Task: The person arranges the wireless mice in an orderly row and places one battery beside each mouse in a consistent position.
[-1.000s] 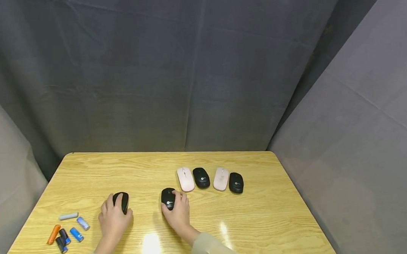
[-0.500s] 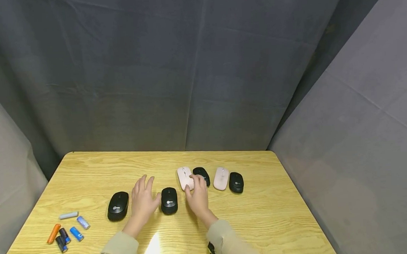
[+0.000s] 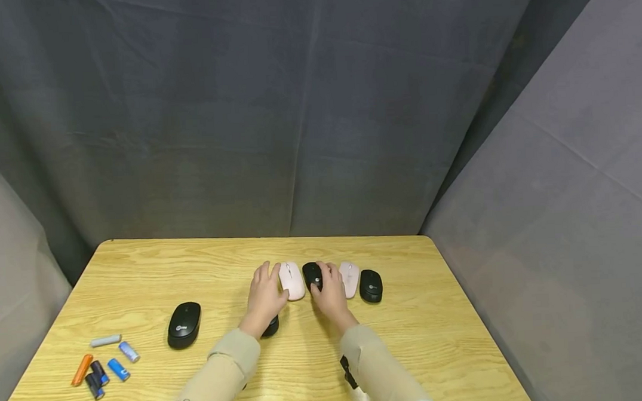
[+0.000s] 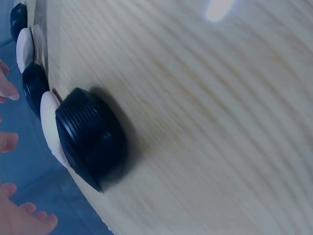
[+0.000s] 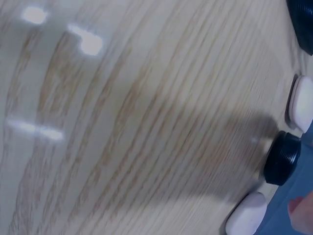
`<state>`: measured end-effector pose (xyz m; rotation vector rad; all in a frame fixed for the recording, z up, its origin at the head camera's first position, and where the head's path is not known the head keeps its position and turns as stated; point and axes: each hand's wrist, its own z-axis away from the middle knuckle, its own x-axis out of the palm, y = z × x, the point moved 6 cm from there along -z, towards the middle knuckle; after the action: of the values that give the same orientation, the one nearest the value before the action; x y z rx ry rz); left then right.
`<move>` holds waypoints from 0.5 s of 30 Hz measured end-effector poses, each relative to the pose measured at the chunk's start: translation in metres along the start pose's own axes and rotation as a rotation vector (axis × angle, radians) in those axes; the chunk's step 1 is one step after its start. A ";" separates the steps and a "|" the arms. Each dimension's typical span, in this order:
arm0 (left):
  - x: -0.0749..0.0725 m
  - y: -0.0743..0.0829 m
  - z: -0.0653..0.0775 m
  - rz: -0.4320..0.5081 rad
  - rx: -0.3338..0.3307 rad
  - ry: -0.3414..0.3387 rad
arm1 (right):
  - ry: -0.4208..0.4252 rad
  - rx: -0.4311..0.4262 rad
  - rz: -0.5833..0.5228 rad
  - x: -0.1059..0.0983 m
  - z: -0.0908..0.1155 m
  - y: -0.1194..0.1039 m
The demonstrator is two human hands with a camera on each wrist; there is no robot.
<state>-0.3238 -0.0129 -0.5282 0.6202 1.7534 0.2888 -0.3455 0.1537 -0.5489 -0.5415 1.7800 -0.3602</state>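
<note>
In the head view my left hand [image 3: 263, 300] reaches over the table, at the left side of a pale pink computer mouse [image 3: 291, 281]. Its fingers look spread, with the thumb near the mouse's front edge. Beneath that wrist a black mouse [image 3: 271, 327] is mostly hidden; it looms large in the left wrist view [image 4: 93, 139]. My right hand [image 3: 332, 296] is over the right side of another black mouse [image 3: 312, 275], thumb and fingers apart. Its finger [image 5: 302, 214] appears clear of the black mouse [image 5: 282, 157] in the right wrist view.
A second pink mouse [image 3: 350, 278] and a black mouse [image 3: 371, 286] lie to the right. Another black mouse [image 3: 184, 325] sits alone at left. Several batteries lie at far left, among them an orange one [image 3: 82, 370] and a blue one [image 3: 118, 369]. Grey curtains [image 3: 216, 139] surround the table.
Both hands have let go of the two nearer black mice and moved right and forward, the left to the first pink mouse, the right to the black mouse beside it.
</note>
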 end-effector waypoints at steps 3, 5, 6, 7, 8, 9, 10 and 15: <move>0.008 0.008 -0.006 -0.011 0.005 -0.053 | -0.036 0.009 0.012 0.001 -0.001 0.003; 0.013 0.011 -0.009 -0.011 0.004 -0.090 | -0.057 0.017 0.017 0.001 -0.001 0.004; 0.015 0.013 -0.010 -0.006 0.000 -0.109 | -0.066 0.018 0.020 0.002 -0.001 0.004; 0.018 0.013 -0.011 -0.003 -0.006 -0.129 | -0.077 0.022 0.020 0.002 -0.001 0.005; 0.021 0.014 -0.012 0.006 -0.012 -0.144 | -0.092 0.027 0.025 0.003 -0.001 0.005; 0.024 0.014 -0.012 0.012 -0.018 -0.157 | -0.107 0.033 0.028 0.004 -0.002 0.006; 0.026 0.013 -0.013 0.015 -0.025 -0.174 | -0.126 0.041 0.034 0.005 -0.002 0.006; 0.039 0.010 -0.014 0.023 -0.049 -0.236 | -0.199 0.067 0.050 0.011 -0.004 0.007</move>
<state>-0.3411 0.0186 -0.5508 0.6135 1.5092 0.2624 -0.3532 0.1535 -0.5605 -0.4682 1.5810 -0.3184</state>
